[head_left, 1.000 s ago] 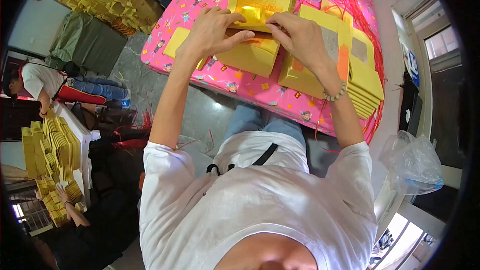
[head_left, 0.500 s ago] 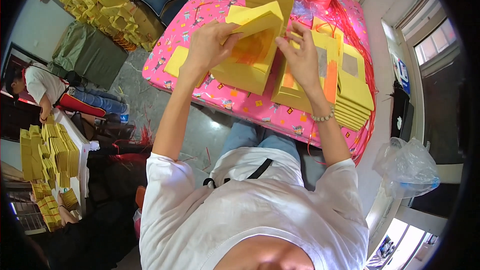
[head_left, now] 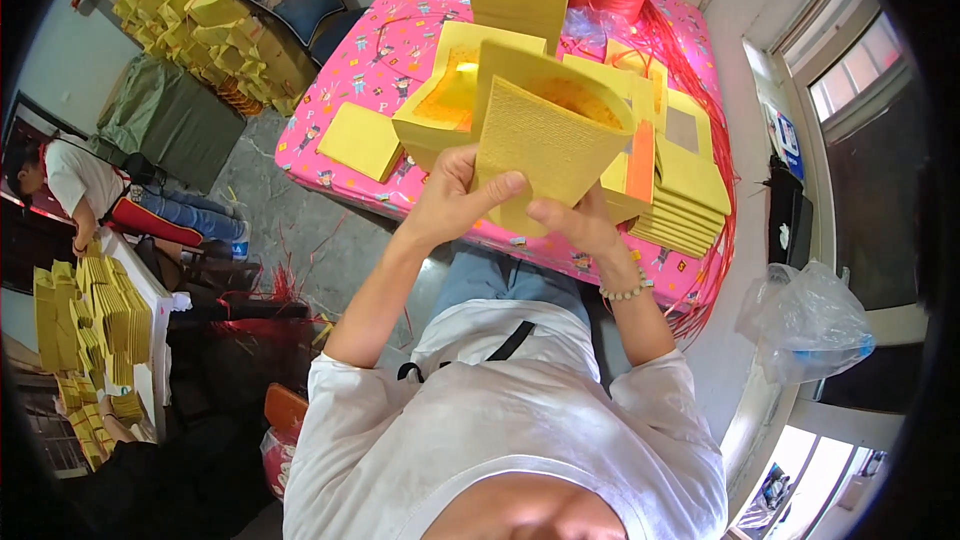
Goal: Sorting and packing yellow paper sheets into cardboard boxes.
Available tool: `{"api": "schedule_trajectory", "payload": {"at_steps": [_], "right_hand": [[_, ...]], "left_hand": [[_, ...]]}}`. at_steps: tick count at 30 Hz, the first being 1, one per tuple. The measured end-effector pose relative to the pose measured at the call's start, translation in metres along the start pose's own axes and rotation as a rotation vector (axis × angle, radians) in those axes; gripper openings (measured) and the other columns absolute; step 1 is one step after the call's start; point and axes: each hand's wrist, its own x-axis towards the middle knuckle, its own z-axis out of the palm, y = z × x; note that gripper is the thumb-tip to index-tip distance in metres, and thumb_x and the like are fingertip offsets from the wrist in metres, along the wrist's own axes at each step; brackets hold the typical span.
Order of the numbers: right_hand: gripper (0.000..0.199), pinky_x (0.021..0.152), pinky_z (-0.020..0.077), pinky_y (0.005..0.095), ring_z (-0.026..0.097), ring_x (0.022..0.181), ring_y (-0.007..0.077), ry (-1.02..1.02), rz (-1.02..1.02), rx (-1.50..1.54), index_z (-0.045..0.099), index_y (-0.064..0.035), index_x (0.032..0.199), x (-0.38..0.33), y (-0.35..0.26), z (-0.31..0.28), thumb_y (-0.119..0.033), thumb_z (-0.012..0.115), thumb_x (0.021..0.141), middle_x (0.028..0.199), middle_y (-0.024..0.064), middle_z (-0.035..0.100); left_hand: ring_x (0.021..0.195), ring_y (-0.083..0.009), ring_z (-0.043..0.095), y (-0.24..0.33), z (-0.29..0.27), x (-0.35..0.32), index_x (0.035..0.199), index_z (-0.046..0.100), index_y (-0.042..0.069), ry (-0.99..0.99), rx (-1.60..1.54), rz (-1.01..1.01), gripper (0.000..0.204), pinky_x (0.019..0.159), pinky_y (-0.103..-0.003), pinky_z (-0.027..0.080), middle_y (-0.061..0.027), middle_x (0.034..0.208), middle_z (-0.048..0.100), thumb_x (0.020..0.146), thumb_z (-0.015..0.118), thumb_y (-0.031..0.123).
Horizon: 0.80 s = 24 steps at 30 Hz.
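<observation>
Head view: left hand [head_left: 455,195] and right hand [head_left: 575,225] each clamp the curled yellow paper sheaf [head_left: 545,140] (bent into a trough, lifted) above the pink patterned surface [head_left: 370,50].

The person wears a white short-sleeved T-shirt [head_left: 500,440], blue jeans [head_left: 500,280], a black strap [head_left: 510,340] across the chest, and a pale beaded bracelet [head_left: 627,292].
</observation>
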Motion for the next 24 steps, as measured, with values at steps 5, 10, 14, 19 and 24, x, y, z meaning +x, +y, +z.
{"api": "schedule_trajectory", "payload": {"at_steps": [5, 10, 14, 19, 24], "right_hand": [[0.055, 0.086, 0.0450, 0.0301, 0.054, 0.102, 0.0157, 0.040, 0.004, -0.027, 0.048, 0.0002, 0.122, -0.021, 0.000, -0.001, -0.016, 0.073, 0.076, 0.111, 0.0076, 0.057], [0.048, 0.086, 0.0457, 0.0301, 0.056, 0.101, 0.0154, 0.166, 0.043, -0.064, 0.050, 0.0011, 0.120, -0.032, 0.008, 0.007, -0.016, 0.071, 0.079, 0.110, 0.0084, 0.059], [0.041, 0.083, 0.0472, 0.0293, 0.058, 0.097, 0.0150, 0.253, 0.006, -0.049, 0.054, 0.0007, 0.115, -0.034, 0.016, 0.009, -0.015, 0.070, 0.080, 0.106, 0.0078, 0.062], [0.039, 0.082, 0.0478, 0.0286, 0.059, 0.095, 0.0139, 0.279, -0.032, -0.099, 0.056, -0.0003, 0.113, -0.038, 0.015, 0.014, -0.015, 0.071, 0.081, 0.105, 0.0066, 0.063], [0.037, 0.082, 0.0476, 0.0282, 0.059, 0.094, 0.0132, 0.261, 0.028, -0.118, 0.056, -0.0003, 0.113, -0.042, 0.018, 0.018, -0.016, 0.069, 0.082, 0.104, 0.0061, 0.063]], "left_hand": [[0.088, -0.0052, 0.057, -0.013, 0.005, -0.014, 0.110, 0.061, 0.000, -0.068, -0.099, -0.123, 0.026, 0.075, -0.023, 0.048, -0.0012, 0.099, 0.065, 0.087, 0.064, 0.013], [0.088, -0.0083, 0.059, -0.014, 0.031, -0.019, 0.106, 0.062, 0.000, 0.169, 0.069, -0.055, 0.023, 0.075, -0.024, 0.047, -0.0041, 0.096, 0.066, 0.087, 0.064, 0.013], [0.090, -0.0121, 0.060, -0.012, 0.043, -0.029, 0.104, 0.063, 0.002, 0.336, 0.377, -0.025, 0.024, 0.076, -0.025, 0.046, -0.0100, 0.096, 0.065, 0.083, 0.068, 0.012], [0.094, -0.0124, 0.058, -0.015, 0.044, -0.030, 0.103, 0.062, 0.001, 0.500, 1.076, 0.410, 0.026, 0.079, -0.025, 0.045, -0.0114, 0.099, 0.062, 0.080, 0.070, 0.009], [0.092, -0.0088, 0.057, -0.033, 0.039, -0.036, 0.106, 0.060, -0.002, 0.361, 0.074, 0.026, 0.024, 0.079, -0.024, 0.046, -0.0053, 0.100, 0.063, 0.083, 0.066, 0.004]]}}
